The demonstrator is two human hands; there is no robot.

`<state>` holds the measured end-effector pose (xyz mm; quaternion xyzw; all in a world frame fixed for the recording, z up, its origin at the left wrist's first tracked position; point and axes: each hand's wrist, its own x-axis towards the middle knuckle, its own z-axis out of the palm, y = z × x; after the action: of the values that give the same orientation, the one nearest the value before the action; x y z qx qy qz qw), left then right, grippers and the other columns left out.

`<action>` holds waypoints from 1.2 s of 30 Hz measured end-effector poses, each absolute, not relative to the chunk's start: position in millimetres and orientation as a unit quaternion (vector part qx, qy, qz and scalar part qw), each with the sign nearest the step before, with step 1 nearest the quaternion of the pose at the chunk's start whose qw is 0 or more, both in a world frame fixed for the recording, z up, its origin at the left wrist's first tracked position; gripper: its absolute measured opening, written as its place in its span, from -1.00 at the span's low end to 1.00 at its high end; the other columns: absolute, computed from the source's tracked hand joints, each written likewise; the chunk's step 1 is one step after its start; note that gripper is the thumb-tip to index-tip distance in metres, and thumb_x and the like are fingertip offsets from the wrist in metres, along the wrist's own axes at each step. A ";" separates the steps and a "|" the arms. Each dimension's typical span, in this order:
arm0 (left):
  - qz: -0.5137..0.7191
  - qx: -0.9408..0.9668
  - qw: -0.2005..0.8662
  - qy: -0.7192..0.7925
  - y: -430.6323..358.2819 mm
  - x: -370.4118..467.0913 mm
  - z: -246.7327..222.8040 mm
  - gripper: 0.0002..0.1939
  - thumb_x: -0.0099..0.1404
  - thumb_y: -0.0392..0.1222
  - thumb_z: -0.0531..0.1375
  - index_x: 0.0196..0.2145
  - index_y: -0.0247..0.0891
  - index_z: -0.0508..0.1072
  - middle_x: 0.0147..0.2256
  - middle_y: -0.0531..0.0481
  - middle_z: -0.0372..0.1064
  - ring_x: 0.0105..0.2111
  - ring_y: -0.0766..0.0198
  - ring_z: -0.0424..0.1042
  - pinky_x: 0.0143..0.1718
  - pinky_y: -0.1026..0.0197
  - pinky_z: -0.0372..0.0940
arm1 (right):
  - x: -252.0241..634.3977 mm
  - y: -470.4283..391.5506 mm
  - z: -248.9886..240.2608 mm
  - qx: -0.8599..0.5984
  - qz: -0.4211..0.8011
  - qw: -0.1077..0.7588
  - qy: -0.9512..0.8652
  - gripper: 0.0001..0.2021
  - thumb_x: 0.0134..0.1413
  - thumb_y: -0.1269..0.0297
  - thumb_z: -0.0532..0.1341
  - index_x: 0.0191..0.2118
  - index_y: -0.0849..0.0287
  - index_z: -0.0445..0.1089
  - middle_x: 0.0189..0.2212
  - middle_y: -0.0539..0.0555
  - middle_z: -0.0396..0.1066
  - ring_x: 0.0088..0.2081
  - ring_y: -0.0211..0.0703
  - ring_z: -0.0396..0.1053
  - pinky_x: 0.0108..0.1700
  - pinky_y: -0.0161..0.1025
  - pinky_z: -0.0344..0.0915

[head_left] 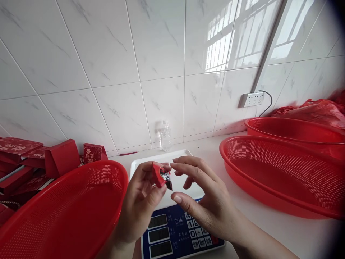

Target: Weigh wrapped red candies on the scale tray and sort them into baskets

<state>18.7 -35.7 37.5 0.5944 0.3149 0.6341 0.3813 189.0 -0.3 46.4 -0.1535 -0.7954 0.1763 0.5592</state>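
My left hand (140,201) pinches a small red and black wrapped packet (161,176) between thumb and fingers, held above the white pan of a digital scale (151,160). My right hand (202,194) hovers just to the right of the packet with its fingers spread, fingertips close to the wrapper but not gripping it. The scale's blue keypad and displays (175,233) lie beneath both hands.
A red mesh basket (67,212) sits at the left, and two more red mesh baskets (283,172) (293,129) at the right. Red gift boxes (40,158) are piled at far left. A clear plastic bottle (165,136) stands against the tiled wall. A power strip (252,99) hangs on the wall.
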 end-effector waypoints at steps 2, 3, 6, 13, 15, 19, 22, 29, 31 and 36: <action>0.631 0.632 0.288 0.346 -35.7 21.2 34.9 -0.69 0.31 -0.27 0.31 -0.04 0.07 0.48 -0.17 0.08 0.42 -0.16 0.32 0.43 -0.17 0.36 0.38 | 188.7 0.4 45.8 -0.154 0.204 0.547 -0.797 -0.61 0.22 0.22 0.30 0.14 0.06 0.34 -0.05 0.17 0.43 -0.17 -0.13 0.46 -0.39 -0.29 0.48; 0.630 0.643 0.248 0.357 -35.5 23.0 34.0 -0.65 0.28 -0.31 0.33 -0.04 0.07 0.48 -0.17 0.09 0.40 -0.18 0.33 0.42 -0.15 0.36 0.37 | 188.5 0.7 45.6 -0.154 0.220 0.541 -0.797 -0.60 0.20 0.20 0.32 0.13 0.08 0.35 -0.07 0.17 0.44 -0.18 -0.14 0.46 -0.39 -0.29 0.49; 0.627 0.660 0.189 0.368 -35.6 28.0 33.8 -0.66 0.24 -0.33 0.35 -0.08 0.02 0.49 -0.18 0.09 0.37 -0.22 0.34 0.41 -0.19 0.36 0.39 | 187.7 1.3 45.7 -0.173 0.254 0.530 -0.790 -0.69 0.19 0.20 0.33 0.03 0.12 0.42 -0.21 0.11 0.49 -0.27 -0.19 0.47 -0.35 -0.28 0.48; 0.618 0.624 0.308 0.367 -42.0 27.1 38.7 -0.71 0.28 -0.29 0.34 -0.09 0.03 0.51 -0.19 0.11 0.48 -0.20 0.34 0.53 -0.16 0.34 0.46 | 191.5 0.3 50.2 -0.177 0.373 0.555 -0.722 -0.88 0.22 0.19 0.31 -0.25 0.11 0.46 -0.31 0.05 0.56 -0.29 -0.19 0.52 -0.30 -0.26 0.49; 0.631 0.616 0.316 0.351 -43.0 26.4 41.0 -0.73 0.27 -0.32 0.35 -0.13 0.02 0.54 -0.22 0.12 0.51 -0.22 0.35 0.56 -0.16 0.36 0.47 | 193.0 0.2 51.5 -0.175 0.382 0.559 -0.715 -0.85 0.17 0.16 0.36 -0.20 0.09 0.48 -0.28 0.06 0.56 -0.27 -0.17 0.53 -0.29 -0.25 0.51; 0.650 0.639 0.262 0.317 -44.0 27.6 45.5 -0.74 0.26 -0.35 0.34 -0.16 0.02 0.59 -0.18 0.09 0.50 -0.17 0.31 0.55 -0.12 0.32 0.50 | 193.3 0.3 52.1 -0.142 0.343 0.564 -0.738 -0.74 0.13 0.20 0.39 -0.05 0.00 0.53 -0.25 0.06 0.55 -0.23 -0.16 0.52 -0.23 -0.23 0.53; 0.652 0.650 0.225 0.319 -45.9 28.8 46.6 -0.72 0.24 -0.36 0.35 -0.17 0.03 0.60 -0.21 0.10 0.51 -0.19 0.33 0.55 -0.16 0.37 0.50 | 192.6 0.4 50.6 -0.100 0.297 0.586 -0.747 -0.78 0.19 0.21 0.34 -0.04 -0.01 0.55 -0.27 0.08 0.55 -0.23 -0.16 0.52 -0.23 -0.22 0.54; 0.656 0.657 0.202 0.312 -49.2 30.4 45.8 -0.69 0.21 -0.38 0.38 -0.16 0.02 0.59 -0.24 0.14 0.52 -0.22 0.38 0.55 -0.18 0.44 0.49 | 193.9 -0.1 48.8 -0.087 0.261 0.599 -0.752 -0.76 0.21 0.22 0.33 -0.01 0.00 0.56 -0.36 0.07 0.52 -0.33 -0.15 0.51 -0.26 -0.16 0.55; 0.658 0.649 0.225 0.309 -50.3 31.5 46.5 -0.69 0.21 -0.36 0.38 -0.16 0.03 0.59 -0.24 0.16 0.52 -0.24 0.40 0.57 -0.17 0.45 0.49 | 194.1 0.7 49.8 -0.088 0.281 0.594 -0.749 -0.74 0.16 0.18 0.36 -0.02 -0.01 0.56 -0.34 0.07 0.53 -0.30 -0.15 0.51 -0.24 -0.17 0.54; 0.667 0.619 0.264 0.320 -53.6 33.3 48.4 -0.68 0.20 -0.35 0.40 -0.16 0.05 0.57 -0.29 0.20 0.52 -0.28 0.44 0.57 -0.19 0.50 0.47 | 193.3 2.3 49.6 -0.103 0.313 0.578 -0.747 -0.74 0.19 0.11 0.33 -0.04 0.02 0.55 -0.31 0.08 0.54 -0.27 -0.16 0.50 -0.25 -0.20 0.51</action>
<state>33.3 -53.6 48.4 0.6190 0.3196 0.6671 0.2638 193.3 2.3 49.6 -0.1034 -0.7467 0.3126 0.5779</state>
